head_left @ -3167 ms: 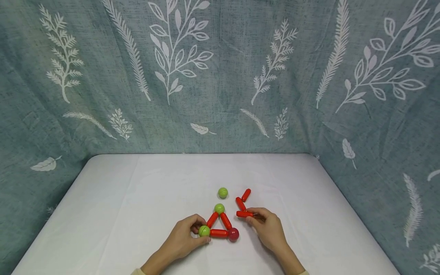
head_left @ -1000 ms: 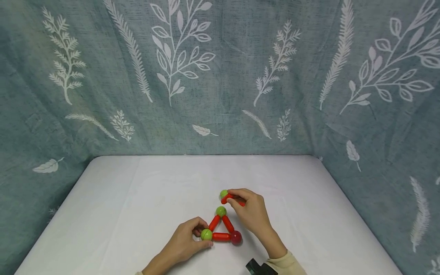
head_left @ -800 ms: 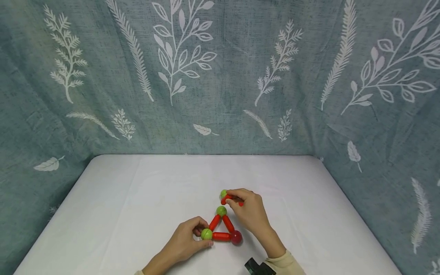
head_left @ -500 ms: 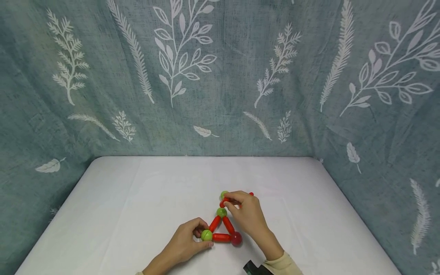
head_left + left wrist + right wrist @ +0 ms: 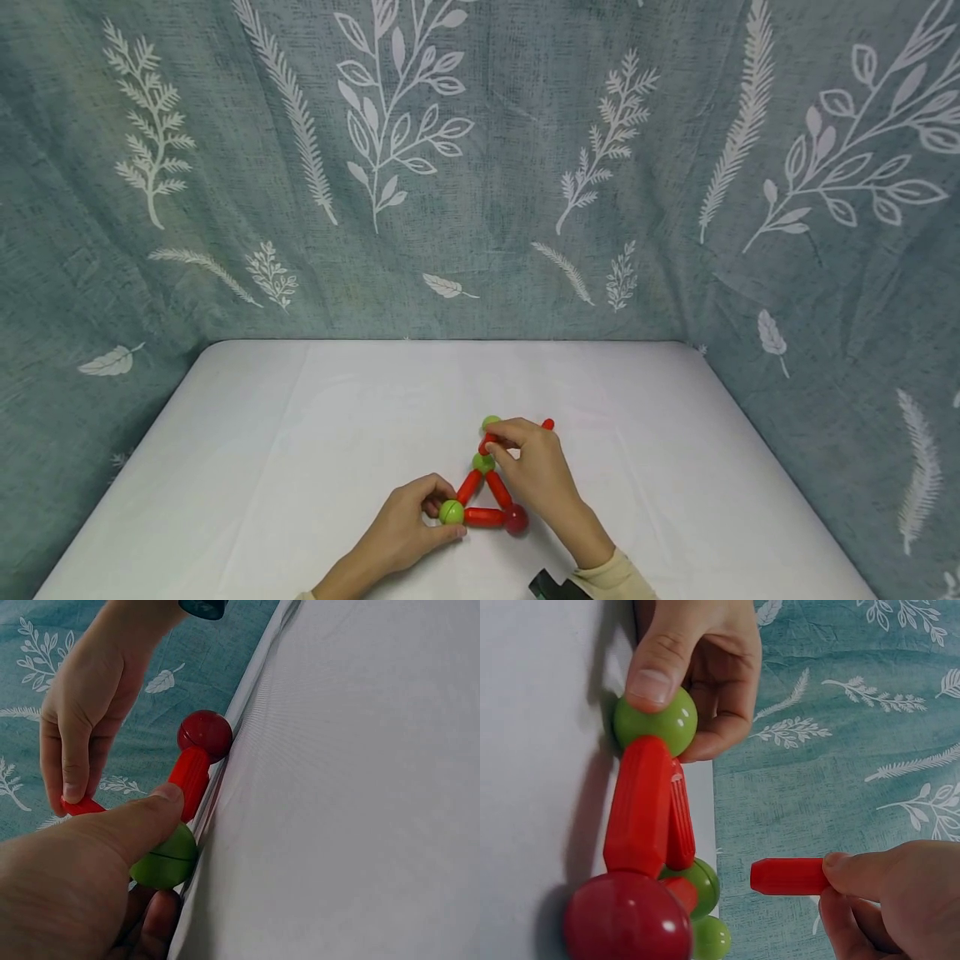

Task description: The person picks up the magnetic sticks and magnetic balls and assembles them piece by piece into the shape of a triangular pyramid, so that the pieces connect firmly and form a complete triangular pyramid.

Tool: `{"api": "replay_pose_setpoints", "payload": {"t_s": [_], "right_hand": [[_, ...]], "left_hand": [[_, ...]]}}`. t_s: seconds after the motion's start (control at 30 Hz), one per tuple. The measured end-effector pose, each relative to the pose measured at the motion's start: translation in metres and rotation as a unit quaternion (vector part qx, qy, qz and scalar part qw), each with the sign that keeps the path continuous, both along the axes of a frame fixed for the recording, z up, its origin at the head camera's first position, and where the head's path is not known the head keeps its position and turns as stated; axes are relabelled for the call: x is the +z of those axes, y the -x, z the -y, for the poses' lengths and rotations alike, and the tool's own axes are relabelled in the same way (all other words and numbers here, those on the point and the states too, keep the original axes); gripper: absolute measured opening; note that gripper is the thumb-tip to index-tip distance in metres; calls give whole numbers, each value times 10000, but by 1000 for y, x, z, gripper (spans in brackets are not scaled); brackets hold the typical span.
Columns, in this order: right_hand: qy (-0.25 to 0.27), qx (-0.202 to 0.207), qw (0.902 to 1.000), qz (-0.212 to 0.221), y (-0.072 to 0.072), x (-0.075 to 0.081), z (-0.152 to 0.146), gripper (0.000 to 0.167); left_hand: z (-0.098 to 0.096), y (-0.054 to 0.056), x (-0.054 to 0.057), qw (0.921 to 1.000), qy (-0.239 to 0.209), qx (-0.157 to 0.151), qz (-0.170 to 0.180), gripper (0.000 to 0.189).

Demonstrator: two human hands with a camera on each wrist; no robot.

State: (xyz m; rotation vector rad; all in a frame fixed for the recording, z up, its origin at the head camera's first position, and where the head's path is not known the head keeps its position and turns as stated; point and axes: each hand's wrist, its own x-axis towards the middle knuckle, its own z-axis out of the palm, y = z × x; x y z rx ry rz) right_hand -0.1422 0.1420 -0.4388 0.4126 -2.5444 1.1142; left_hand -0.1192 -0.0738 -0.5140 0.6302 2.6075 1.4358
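Three red rods, two green balls and a red ball (image 5: 515, 520) form a triangle on the table. My left hand (image 5: 401, 523) grips the left green ball (image 5: 452, 512) between thumb and fingers. A red rod (image 5: 789, 877) is pinched by the thumb and fingers of my right hand (image 5: 538, 467); the right wrist view shows it raised off the table. In the head view, it lies just above the triangle's top green ball (image 5: 483, 462). Beyond it, partly hidden by my fingers, is another green ball (image 5: 491, 422). The end of a loose red rod (image 5: 548, 424) shows behind my right hand.
A white cloth covers the table (image 5: 337, 408). Behind and beside it hangs a grey-green curtain (image 5: 495, 192) with white leaf prints. A dark camera mount (image 5: 557, 586) sits at my right wrist.
My right hand has carried the red rod from right of the triangle up and left, close to the top green ball. The left hand keeps its grip; the triangle stays in place.
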Motion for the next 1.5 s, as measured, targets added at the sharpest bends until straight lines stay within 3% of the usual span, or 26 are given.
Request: {"api": "replay_pose_setpoints", "payload": {"t_s": [1.5], "right_hand": [[-512,-18,9986,90,0,-7,6,24]], "left_hand": [[1,1,2,9999,-53,-1,139,37]]}}
